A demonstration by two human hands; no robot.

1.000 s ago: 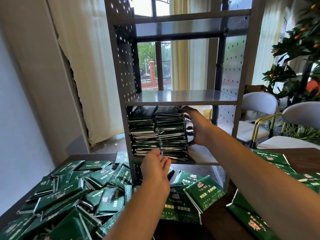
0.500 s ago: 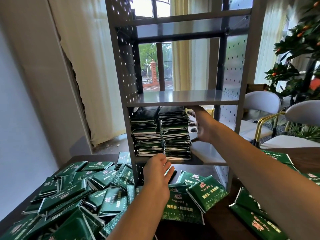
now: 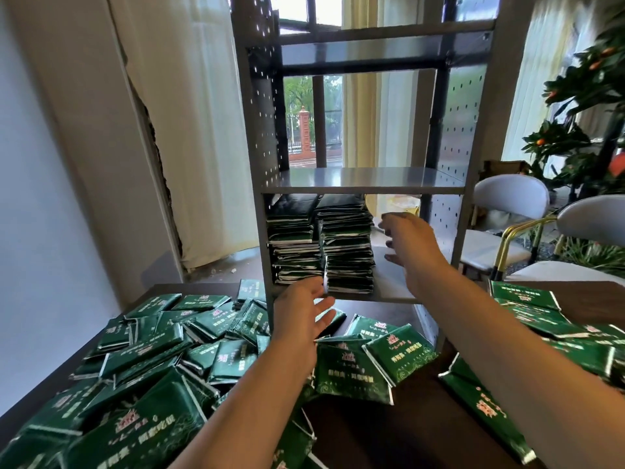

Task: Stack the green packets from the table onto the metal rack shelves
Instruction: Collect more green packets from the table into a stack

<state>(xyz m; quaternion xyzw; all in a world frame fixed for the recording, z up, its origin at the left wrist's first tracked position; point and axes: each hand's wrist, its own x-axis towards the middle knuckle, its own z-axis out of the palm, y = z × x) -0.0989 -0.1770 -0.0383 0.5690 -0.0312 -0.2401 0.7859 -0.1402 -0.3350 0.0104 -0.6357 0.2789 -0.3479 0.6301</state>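
A grey metal rack (image 3: 363, 189) stands on the dark table (image 3: 399, 431). Two tall stacks of green packets (image 3: 321, 245) fill the left part of its lower shelf, up to the shelf above. My right hand (image 3: 411, 243) hovers with fingers spread just right of the stacks, holding nothing. My left hand (image 3: 302, 318) is held flat and empty in front of the lower shelf's edge, below the stacks. Loose green packets (image 3: 159, 360) lie heaped on the table at left, more packets (image 3: 368, 363) in front of the rack and others (image 3: 548, 319) at right.
The middle shelf (image 3: 365, 179) and the right part of the lower shelf (image 3: 392, 282) are bare metal. White chairs (image 3: 507, 211) and a potted orange plant (image 3: 581, 106) stand at the right. A curtain and a cracked wall are at the left.
My right hand has come off the right stack and drawn back to the right, fingers spread. My left hand has dropped slightly from the stack's base. The view moved closer.
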